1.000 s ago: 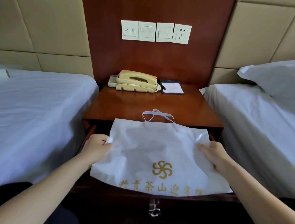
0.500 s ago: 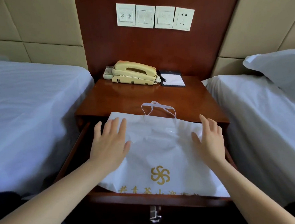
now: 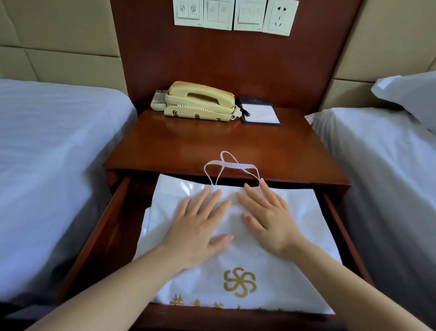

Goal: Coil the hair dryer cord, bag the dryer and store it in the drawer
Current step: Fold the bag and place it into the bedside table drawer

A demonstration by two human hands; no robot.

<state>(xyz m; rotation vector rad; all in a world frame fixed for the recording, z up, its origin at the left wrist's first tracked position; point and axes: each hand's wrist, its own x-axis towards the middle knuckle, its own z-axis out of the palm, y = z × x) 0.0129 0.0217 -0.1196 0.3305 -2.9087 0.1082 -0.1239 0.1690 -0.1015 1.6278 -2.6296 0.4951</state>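
A: White bag (image 3: 254, 259) now lies flat in the open drawer (image 3: 115, 209); its handles (image 3: 228, 166) spill over the nightstand edge at twelve o'clock.

B: Hands?

A: Left hand (image 3: 196, 229) and right hand (image 3: 270, 221) moved in from the bag's sides; palms flat, fingers spread, gripping nothing. Dryer presumably inside, unseen. Drawer not shut.

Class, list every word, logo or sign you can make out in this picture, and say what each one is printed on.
White plastic bag: gold pinwheel logo; gold characters below, cut off by the wooden drawer front, unreadable.
White wall switch plate: two round symbols, too small to read.
Dark notepad holder: header print too blurred.
No other text is readable.
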